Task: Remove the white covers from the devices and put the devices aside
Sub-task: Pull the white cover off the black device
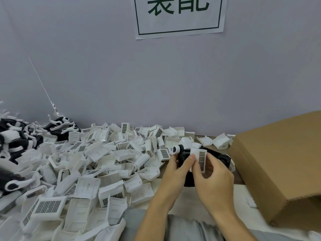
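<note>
A black device (184, 154) with a white round end sits between both hands above the table. My left hand (175, 173) grips its black body from the left, thumb stretched across it. My right hand (212, 178) pinches a white cover (199, 158) with a dark grille, which lies against the device's right side. Another black device (225, 160) lies just behind my right hand, beside the box.
A big heap of loose white covers (97, 164) spreads over the table's left and middle. Black-and-white devices (15, 138) are piled at the far left. A brown cardboard box (281, 164) stands at the right. A grey wall with a paper sign (178, 16) rises behind.
</note>
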{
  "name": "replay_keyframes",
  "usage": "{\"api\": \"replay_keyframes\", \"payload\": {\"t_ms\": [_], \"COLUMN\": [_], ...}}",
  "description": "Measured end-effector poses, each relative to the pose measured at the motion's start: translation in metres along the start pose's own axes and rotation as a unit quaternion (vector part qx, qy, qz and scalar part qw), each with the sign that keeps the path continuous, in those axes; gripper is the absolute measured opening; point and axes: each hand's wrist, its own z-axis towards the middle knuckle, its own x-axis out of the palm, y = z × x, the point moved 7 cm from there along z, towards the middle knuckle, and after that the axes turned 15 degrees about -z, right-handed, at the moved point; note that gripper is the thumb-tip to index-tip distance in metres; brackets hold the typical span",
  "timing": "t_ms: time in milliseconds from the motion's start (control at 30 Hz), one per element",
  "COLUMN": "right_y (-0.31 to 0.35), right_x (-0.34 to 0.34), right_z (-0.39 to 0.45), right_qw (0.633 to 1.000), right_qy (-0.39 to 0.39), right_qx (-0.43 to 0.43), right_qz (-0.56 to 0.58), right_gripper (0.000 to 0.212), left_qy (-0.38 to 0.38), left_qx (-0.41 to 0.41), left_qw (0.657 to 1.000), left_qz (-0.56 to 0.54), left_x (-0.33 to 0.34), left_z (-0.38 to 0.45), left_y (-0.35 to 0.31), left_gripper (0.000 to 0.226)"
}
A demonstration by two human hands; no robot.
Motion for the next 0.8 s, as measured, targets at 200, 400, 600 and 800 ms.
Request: {"api": "replay_keyframes", "payload": {"t_ms": [200, 400, 600, 800], "right_y": [0.000, 0.001, 0.004, 0.007], "right_x": [0.011, 0.010, 0.014, 0.022], "right_z": [-0.001, -0.002, -0.003, -0.005], "right_qw": [0.997, 0.993, 0.991, 0.987], "right_qy": [0.069, 0.066, 0.089, 0.146], "right_qx": [-0.032, -0.036, -0.052, -0.047], "right_qz": [-0.029, -0.092, -0.086, 0.051], "right_gripper": [0.014, 0.023, 0.011, 0.018], "left_qy": [0.008, 0.006, -0.033, -0.105], "left_qx": [-0.010, 0.005, 0.039, 0.064], "left_qw": [1.000, 1.000, 0.998, 0.992], "left_qz": [0.009, 0.020, 0.033, 0.024], "left_x": [0.006, 0.007, -0.002, -0.012], "left_z": [-0.006, -0.007, -0.007, -0.006], "left_y": [-0.002, -0.005, -0.009, -0.013], "left_gripper": [0.027, 0.021, 0.021, 0.020]}}
